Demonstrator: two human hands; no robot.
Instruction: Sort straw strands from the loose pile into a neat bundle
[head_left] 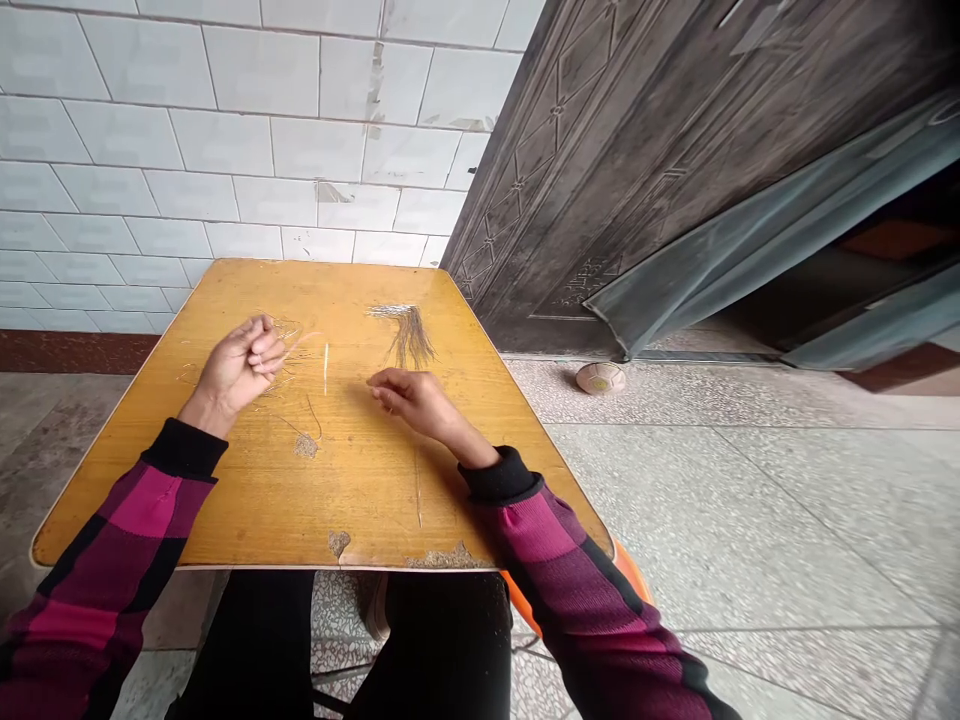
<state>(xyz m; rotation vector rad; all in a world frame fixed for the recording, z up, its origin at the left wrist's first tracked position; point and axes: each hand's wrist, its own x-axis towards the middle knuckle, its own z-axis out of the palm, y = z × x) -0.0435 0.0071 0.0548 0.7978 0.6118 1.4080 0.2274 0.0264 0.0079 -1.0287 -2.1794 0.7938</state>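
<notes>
My left hand (241, 368) is raised over the left part of the yellow wooden table (360, 480), its fingers curled closed. Thin wire-like strands (289, 382) show around and beyond those fingers; whether one is in the grip I cannot make out. Near the middle, my right hand (411, 402) has its thumb and fingertips pressed together, and anything between them is too small to see. Just beyond it lies a bundle of dark fine strands (411, 340) with silvery ends. Between the hands is a thin white stick-like piece (325, 368). One thin strand (418, 490) lies near my right forearm.
A curved loose strand (318, 418) lies by a chipped patch (305, 446) on the tabletop. White wall tiles (244, 70) rise behind the table. To the right are a dark carved door (570, 170), a grey-green curtain (697, 240) and a ball (601, 378) on the floor.
</notes>
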